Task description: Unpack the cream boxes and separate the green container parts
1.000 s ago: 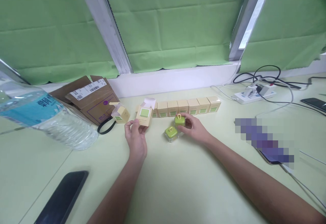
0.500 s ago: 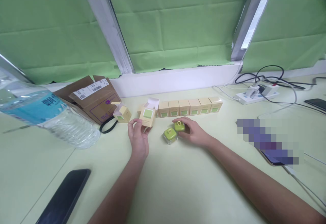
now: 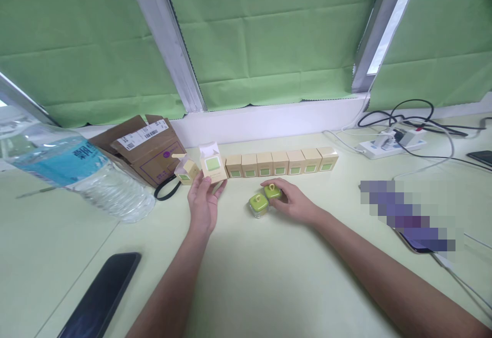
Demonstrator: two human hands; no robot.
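Note:
Closed around the lower part of a small cream box [image 3: 213,164] with raised flaps is my left hand [image 3: 203,202]. The box has a green square on its front and is tilted slightly back, beside the row of small boxes [image 3: 265,164]. My right hand [image 3: 294,200] has its fingers around a little jar with a green lid [image 3: 272,191] and a ring on top. Just left of it, a second green-lidded jar [image 3: 258,205] with a clear base stands on the table. Another small box [image 3: 186,170], its flap up, is behind my left hand.
At the left lie a large water bottle [image 3: 103,184], an opened cardboard carton [image 3: 154,148] and a black band [image 3: 168,189]. A dark phone [image 3: 102,297] lies at front left. On the right are a power strip [image 3: 388,145] with cables and another phone [image 3: 418,243].
My left hand has moved left with the small box, away from the jars, and the left end of the box row now shows. My right hand stays at its jar.

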